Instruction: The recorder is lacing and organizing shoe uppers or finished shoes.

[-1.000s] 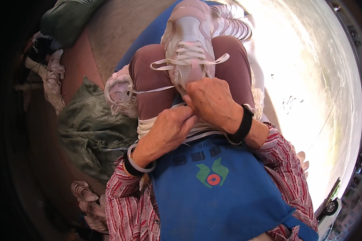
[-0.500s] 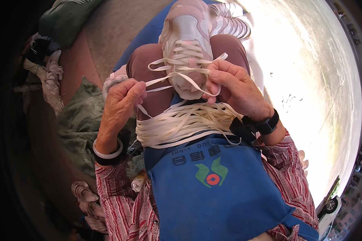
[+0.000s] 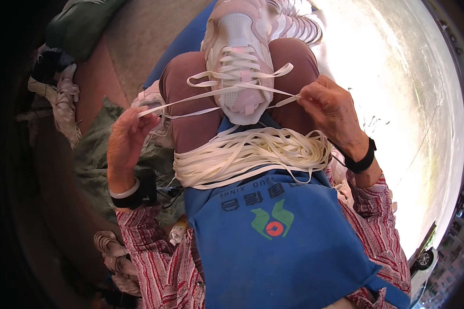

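Observation:
A pale pink and white sneaker [image 3: 238, 62] rests between my knees, its tongue end toward me. White lace crosses its eyelets in several rows, with a loop out to each side at the top. My left hand [image 3: 130, 135] pinches one shoelace [image 3: 188, 98] and holds it stretched out to the left. On the other side my right hand [image 3: 329, 104] grips a lace between closed fingers, pulled to the right. The two strands cross over the shoe's tongue. Below the shoe, a thick bundle of loose white laces [image 3: 242, 157] lies over my lap on a blue apron [image 3: 273, 257].
Another pale sneaker [image 3: 157, 116] sits beside my left knee. Striped pale shoes [image 3: 299, 28] stand beyond my right knee. Green cloth [image 3: 95, 154] covers ground at left, near more shoes [image 3: 108, 244] and a small bottle [image 3: 178, 232]. A white car [image 3: 423, 268] is at far right.
Both hands have moved apart, left hand to the left and right hand to the right. The lace ends between them are drawn out longer and straighter across the shoe.

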